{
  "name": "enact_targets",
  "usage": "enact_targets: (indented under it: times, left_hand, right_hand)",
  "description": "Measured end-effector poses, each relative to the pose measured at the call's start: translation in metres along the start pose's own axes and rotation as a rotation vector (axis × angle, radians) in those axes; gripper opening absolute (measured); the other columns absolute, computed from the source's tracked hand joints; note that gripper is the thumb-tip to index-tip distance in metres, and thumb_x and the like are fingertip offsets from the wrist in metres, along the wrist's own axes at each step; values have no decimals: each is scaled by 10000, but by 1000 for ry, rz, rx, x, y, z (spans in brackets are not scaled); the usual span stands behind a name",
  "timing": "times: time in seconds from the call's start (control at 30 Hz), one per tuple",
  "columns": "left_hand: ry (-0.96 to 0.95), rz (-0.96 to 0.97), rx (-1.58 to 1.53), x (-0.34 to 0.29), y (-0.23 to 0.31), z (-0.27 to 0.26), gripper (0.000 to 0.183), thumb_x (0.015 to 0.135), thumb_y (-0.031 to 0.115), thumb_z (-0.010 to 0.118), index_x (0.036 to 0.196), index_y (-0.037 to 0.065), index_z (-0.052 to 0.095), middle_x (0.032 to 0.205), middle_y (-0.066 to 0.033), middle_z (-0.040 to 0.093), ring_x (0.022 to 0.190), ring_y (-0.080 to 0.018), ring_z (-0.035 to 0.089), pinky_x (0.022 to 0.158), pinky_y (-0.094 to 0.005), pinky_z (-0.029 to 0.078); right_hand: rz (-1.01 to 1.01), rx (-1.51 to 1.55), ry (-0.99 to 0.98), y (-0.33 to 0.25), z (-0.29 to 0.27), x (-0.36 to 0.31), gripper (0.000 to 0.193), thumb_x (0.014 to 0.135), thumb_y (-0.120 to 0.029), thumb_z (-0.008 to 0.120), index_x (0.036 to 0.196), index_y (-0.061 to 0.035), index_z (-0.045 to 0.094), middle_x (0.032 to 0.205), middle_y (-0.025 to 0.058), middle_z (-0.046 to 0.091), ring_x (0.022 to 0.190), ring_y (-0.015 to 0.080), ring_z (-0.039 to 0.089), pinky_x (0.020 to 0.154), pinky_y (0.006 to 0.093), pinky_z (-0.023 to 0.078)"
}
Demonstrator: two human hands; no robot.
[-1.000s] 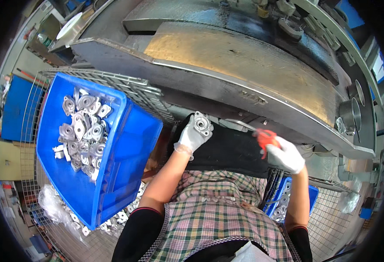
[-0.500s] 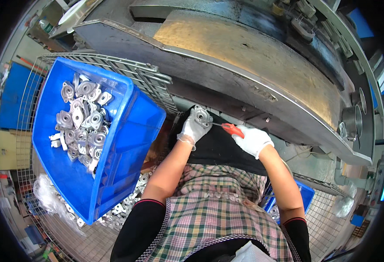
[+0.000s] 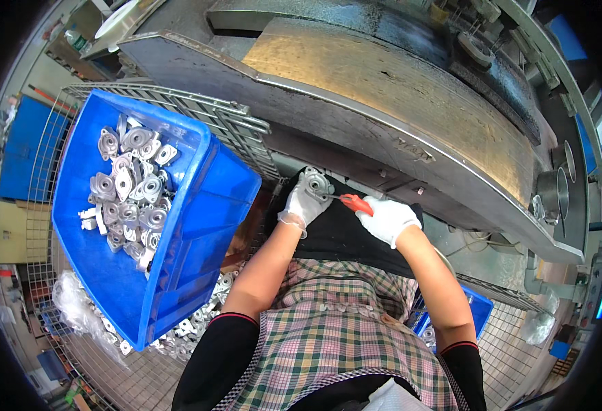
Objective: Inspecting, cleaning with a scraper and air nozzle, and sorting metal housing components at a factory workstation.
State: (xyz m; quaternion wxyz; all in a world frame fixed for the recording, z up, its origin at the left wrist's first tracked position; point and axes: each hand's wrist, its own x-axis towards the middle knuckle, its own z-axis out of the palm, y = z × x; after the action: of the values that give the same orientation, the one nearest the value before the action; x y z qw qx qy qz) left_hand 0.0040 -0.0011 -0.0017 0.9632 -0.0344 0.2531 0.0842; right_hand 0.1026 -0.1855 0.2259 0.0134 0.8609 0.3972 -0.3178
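In my gloved left hand (image 3: 304, 205) is a silver cast metal part (image 3: 316, 183) with a round recess and lobed flanges, held face up over my black-covered lap. My gloved right hand (image 3: 391, 220) grips a red-handled tool (image 3: 357, 203) with a thin metal shaft. The shaft points left, and its tip meets the part's lower right edge; the exact contact is too small to make out. On my left stands a tilted blue bin (image 3: 190, 171) with many similar metal parts (image 3: 135, 185) inside.
Ahead runs a metal workbench (image 3: 397, 82) with a raised front edge. A wire mesh cage (image 3: 242, 122) surrounds the blue bin, with more loose parts (image 3: 191, 332) below it. At my right are another blue bin (image 3: 477, 312) and metal pots (image 3: 553, 188) on the bench.
My right hand and the red-handled tool have shifted slightly left, bringing the handle closer to the metal part. The left hand keeps nearly the same place.
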Motion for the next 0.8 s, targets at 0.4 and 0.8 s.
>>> enact_targets:
  times: [0.4,0.8]
  left_hand:
    - [71,-7,63,-3,0,4,526,1010,592,426,1269,169,599,1233,-88,643,1168,-335,575,1024,-556,422]
    - [26,-38,68,-5,1,3,508,994,591,466,1293,201,595,1265,-54,643,1200,-303,561,1028,-554,395]
  right_hand:
    - [49,-16,-40,8,-5,4,419,980,-457,458,1198,-114,561,932,158,728,802,341,716,798,472,543]
    - [94,5,-65,7,-15,3,413,977,-455,465,1196,-122,575,949,154,730,819,346,713,811,473,537]
